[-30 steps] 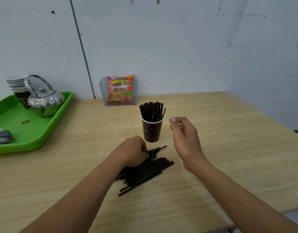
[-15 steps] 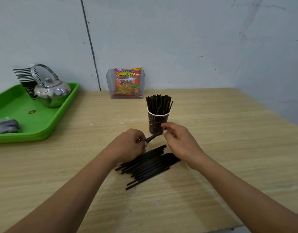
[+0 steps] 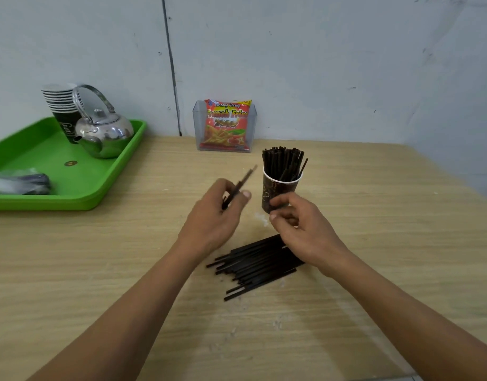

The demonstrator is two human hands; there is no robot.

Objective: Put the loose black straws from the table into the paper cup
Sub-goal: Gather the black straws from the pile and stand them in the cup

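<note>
Left hand [image 3: 215,215] pinching one raised black straw [image 3: 241,185], right hand [image 3: 303,229] loosely curled, holding nothing visible, above the loose straws [image 3: 256,266] mid-table, paper cup [image 3: 278,191] of straws just behind.

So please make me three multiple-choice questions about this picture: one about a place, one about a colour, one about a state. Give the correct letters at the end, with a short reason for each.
1. Where is the metal kettle?
A. on the green tray
B. beside the paper cup
C. on the floor

2. What colour is the tray?
A. blue
B. green
C. white

3. What is the left hand doing?
A. lying flat on the table
B. gripping the cup
C. holding one black straw lifted off the table

Answers:
1 A, the kettle stands on the tray at the left, far from the paper cup.
2 B, its rim and floor are bright green.
3 C, its fingers pinch the straw, which points up toward the cup.
</note>
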